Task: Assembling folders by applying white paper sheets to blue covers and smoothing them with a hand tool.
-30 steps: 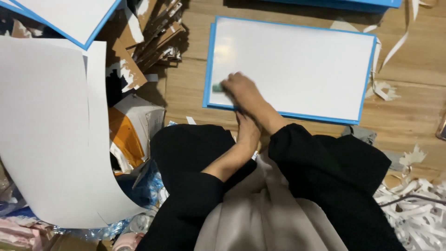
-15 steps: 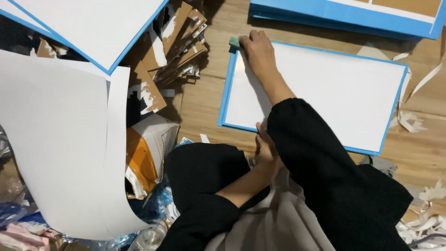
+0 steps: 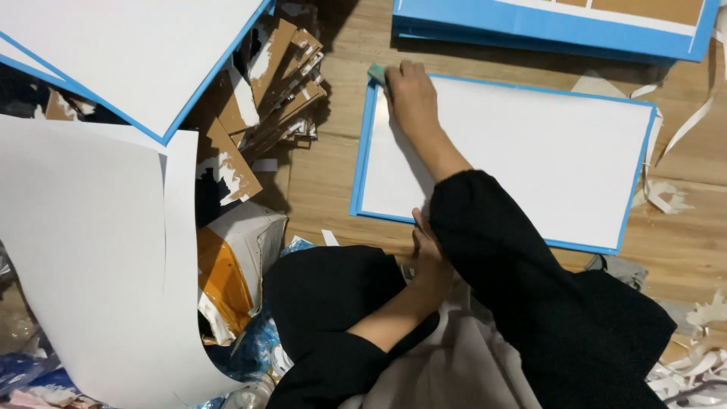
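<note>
The right hand [image 3: 413, 95] is pressing a small teal block [image 3: 376, 73], fingers curled over it, into the corner of the white blue-edged rectangular board [image 3: 530, 151]; firm, flat pressure suits. The left hand [image 3: 428, 246], fingers apparently flat, is steadying the near edge.

- Two hands: the right hand [image 3: 411, 97] and the left hand [image 3: 429, 254].
- One small green pad [image 3: 376, 73], under the right hand's fingertips.
- One white board with a blue border [image 3: 530, 155] lying flat on the wooden floor [image 3: 333, 182].
- One stack of blue boards [image 3: 553, 23] along the top edge; how many boards it holds cannot be told.
- Two more white blue-edged boards [image 3: 129, 53] overlapping at the upper left.
- One large curling sheet of white paper [image 3: 83, 257].
- One heap of torn brown cardboard pieces [image 3: 265, 98], too jumbled to count.
- One white and orange box [image 3: 235, 265].
- Many white paper scraps [image 3: 666, 193], uncounted.
</note>
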